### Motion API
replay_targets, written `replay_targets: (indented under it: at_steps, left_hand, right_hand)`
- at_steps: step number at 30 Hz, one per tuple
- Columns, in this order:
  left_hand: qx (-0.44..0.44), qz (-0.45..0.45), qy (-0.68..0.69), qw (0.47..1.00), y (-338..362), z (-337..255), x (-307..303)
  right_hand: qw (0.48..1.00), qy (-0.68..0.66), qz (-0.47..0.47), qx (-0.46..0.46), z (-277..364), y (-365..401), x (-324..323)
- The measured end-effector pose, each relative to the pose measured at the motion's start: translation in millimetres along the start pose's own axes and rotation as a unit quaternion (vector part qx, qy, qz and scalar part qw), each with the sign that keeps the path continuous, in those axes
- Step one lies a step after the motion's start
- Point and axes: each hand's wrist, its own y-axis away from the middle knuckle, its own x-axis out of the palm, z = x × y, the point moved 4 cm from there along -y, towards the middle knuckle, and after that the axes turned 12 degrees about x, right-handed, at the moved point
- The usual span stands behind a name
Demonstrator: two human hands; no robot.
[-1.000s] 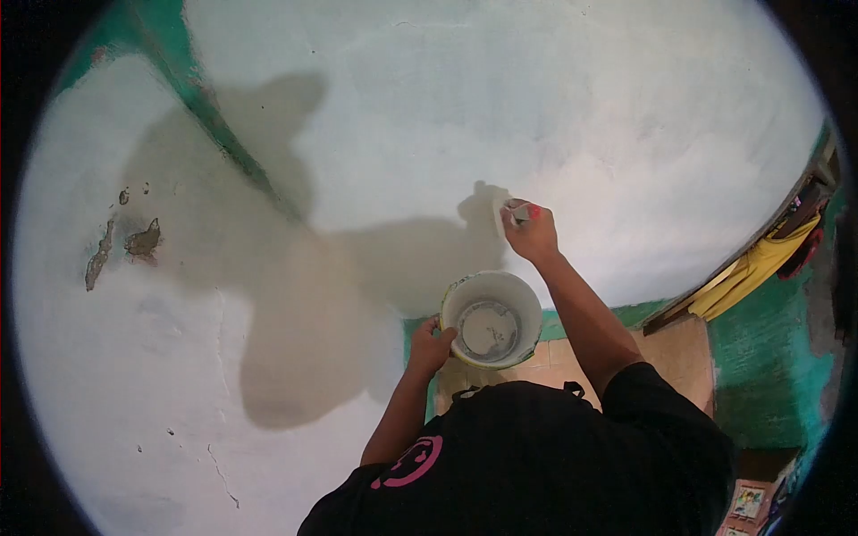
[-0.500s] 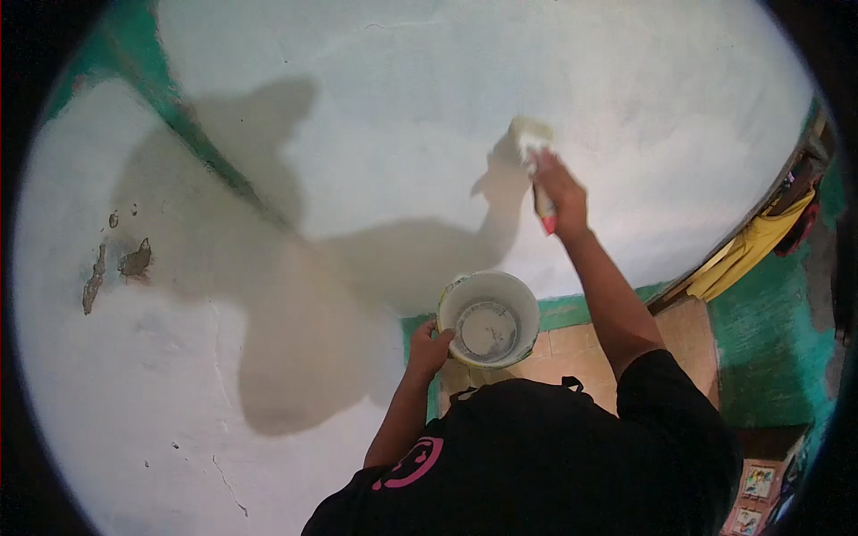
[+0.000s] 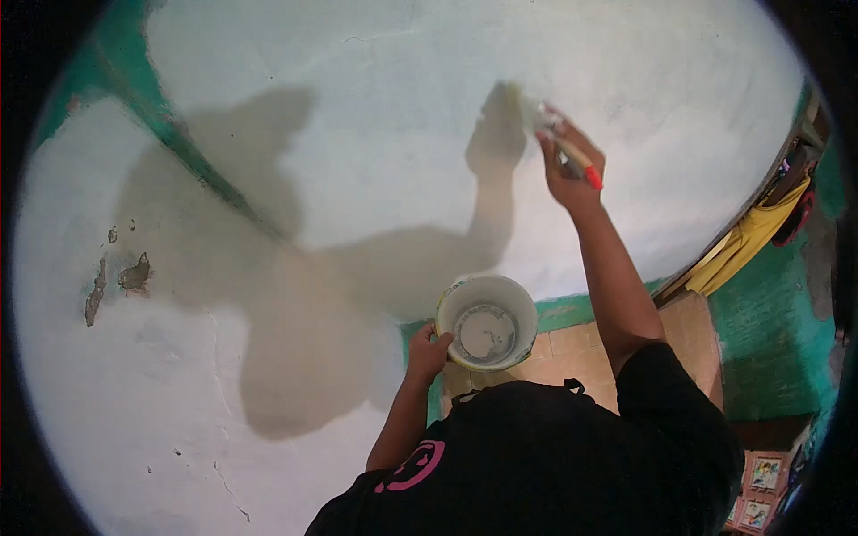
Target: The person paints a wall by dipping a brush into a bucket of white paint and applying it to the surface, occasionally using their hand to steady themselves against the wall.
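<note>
My right hand (image 3: 572, 161) is closed round a wide paintbrush (image 3: 579, 163) with a red-tipped wooden handle. The pale bristles, blurred by motion, are at the white wall (image 3: 643, 125), pointing up and left. Lower down, my left hand (image 3: 429, 351) grips the left rim of a white bucket (image 3: 527, 313), thumb inside and fingers outside. A little whitish paint (image 3: 483, 333) covers the bucket's bottom, and drips mark its outside. Dark shadows of my head, arm and brush fall across the wall.
Green paint (image 3: 192, 165) shows along the wall corner at left and low on the wall. Chipped patches (image 3: 135, 273) and cracks mark the left wall. A yellow cloth (image 3: 751, 241) hangs at right. Tan floor tiles (image 3: 572, 353) lie below, and a pink cabinet (image 3: 760, 487) stands at lower right.
My right hand has moved up and slightly right with the paintbrush, whose handle has swung to the right. My left hand and the bucket stay nearly in place.
</note>
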Motion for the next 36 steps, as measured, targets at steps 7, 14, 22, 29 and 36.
replay_targets:
  at_steps: [7, 14, 22, 29, 36]
  left_hand:
    - [-0.015, 0.007, 0.006, 1.0, -2.7, 2.5, 0.0]
    - [0.008, 0.001, 0.008, 1.0, -7.9, 2.0, -1.2]
    - [0.002, 0.021, -0.014, 1.0, -11.8, -4.2, 2.5]
    - [-0.026, 0.042, 0.012, 0.999, -12.9, -15.2, 4.1]
    - [-0.041, 0.04, -0.026, 0.998, -17.1, -4.2, 5.1]
  right_hand:
    - [0.999, 0.047, -0.013, -0.012, -42.2, 42.6, 10.1]
    - [0.961, 0.049, 0.068, 0.265, -79.6, 121.7, -5.1]
    - [0.942, -0.146, -0.084, 0.289, -40.9, 9.3, -47.7]
    - [0.951, -0.037, -0.063, 0.3, -107.8, 67.6, -55.5]
    - [0.92, 0.027, -0.151, 0.361, -99.9, 31.7, -114.6]
